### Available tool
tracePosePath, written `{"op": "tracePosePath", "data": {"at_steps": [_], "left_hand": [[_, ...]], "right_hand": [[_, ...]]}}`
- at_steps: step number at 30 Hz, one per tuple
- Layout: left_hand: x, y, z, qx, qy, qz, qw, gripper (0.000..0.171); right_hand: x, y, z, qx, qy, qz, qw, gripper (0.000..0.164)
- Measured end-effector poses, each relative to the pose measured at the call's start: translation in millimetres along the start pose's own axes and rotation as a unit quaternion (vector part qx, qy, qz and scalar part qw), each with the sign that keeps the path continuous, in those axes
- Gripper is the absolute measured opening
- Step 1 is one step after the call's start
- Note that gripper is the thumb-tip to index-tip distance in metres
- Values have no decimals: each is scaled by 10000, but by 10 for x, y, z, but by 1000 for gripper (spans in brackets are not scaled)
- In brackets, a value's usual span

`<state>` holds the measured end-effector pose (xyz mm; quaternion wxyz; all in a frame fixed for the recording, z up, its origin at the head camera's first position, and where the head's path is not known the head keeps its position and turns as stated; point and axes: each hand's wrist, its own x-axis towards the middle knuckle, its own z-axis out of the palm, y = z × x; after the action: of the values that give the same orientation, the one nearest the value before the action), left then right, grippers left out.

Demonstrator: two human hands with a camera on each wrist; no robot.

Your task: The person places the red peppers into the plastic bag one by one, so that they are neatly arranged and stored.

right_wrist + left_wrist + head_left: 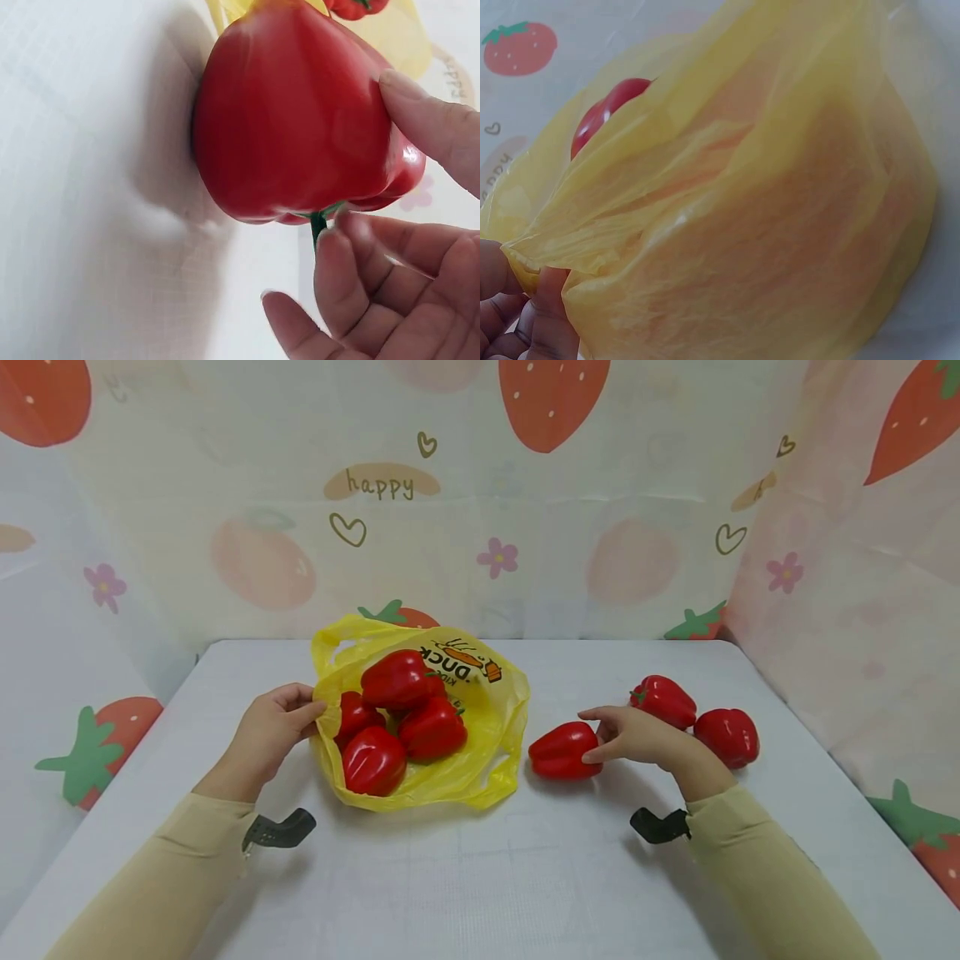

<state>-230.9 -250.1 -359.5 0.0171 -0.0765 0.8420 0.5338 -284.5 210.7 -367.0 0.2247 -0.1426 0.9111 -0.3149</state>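
Observation:
A yellow plastic bag lies on the table with its mouth open towards me, and several red bell peppers are inside it. My left hand pinches the left edge of the bag's mouth. In the left wrist view, thumb and fingers hold the crumpled yellow film. To the right of the bag lies another red bell pepper. My right hand holds it at the stem end, the thumb against its side. Several other fingers bend near the green stem in the right wrist view.
Two more red bell peppers, one farther back and one to its right, lie on the white table beyond my right hand. Strawberry-print cloth hangs behind the table and at both sides.

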Motion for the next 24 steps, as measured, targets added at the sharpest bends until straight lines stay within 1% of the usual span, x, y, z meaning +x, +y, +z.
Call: {"op": "tracePosePath", "data": {"at_steps": [5,9,14,17,24], "left_hand": [[11,-12,3,-18,-7,24,10000,36],[15,-17,4,-23,-4,30,10000,36],[18,-27,5,-25,-1,9,10000,36],[17,-29,6,-26,-1,11,10000,36],[7,-19,-3,2,4,43,10000,36]], "right_hand": [[-26,24,4,-9,-7,11,10000,80],[-51,67,27,80,-199,-77,9997,76],[-69,108,53,421,-377,-254,9981,68],[-72,124,61,626,-409,-255,9969,64],[-75,133,117,559,-430,-221,9973,70]]}}
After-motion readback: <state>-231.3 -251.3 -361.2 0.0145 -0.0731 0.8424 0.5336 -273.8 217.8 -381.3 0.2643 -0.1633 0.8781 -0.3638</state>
